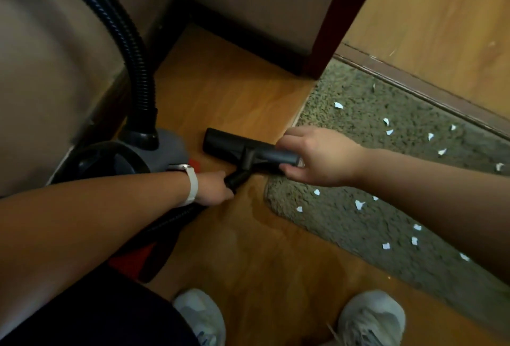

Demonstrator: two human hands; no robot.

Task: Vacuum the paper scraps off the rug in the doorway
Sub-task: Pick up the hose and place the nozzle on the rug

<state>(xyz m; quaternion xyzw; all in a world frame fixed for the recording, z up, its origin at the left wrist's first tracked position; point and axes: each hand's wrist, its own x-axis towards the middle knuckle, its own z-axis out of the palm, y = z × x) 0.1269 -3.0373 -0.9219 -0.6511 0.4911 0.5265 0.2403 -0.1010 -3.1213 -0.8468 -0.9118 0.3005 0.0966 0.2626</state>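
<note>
Pale sneakers (372, 318) are standing on the glossy wooden floor (248, 249). The left hand (212, 188) is gripping the black tube (237, 177). The right hand (317, 156) is curling round the smooth T-shaped nozzle (234, 147) at the edge of the nubby grey-green rug (345, 235). Jagged white paper scraps (359, 204) are lying scattered on the rug just beyond that hand.

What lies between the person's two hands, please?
In the head view, the black vacuum nozzle: the left hand holds its neck tube, the right hand grips its end by the rug.
</note>
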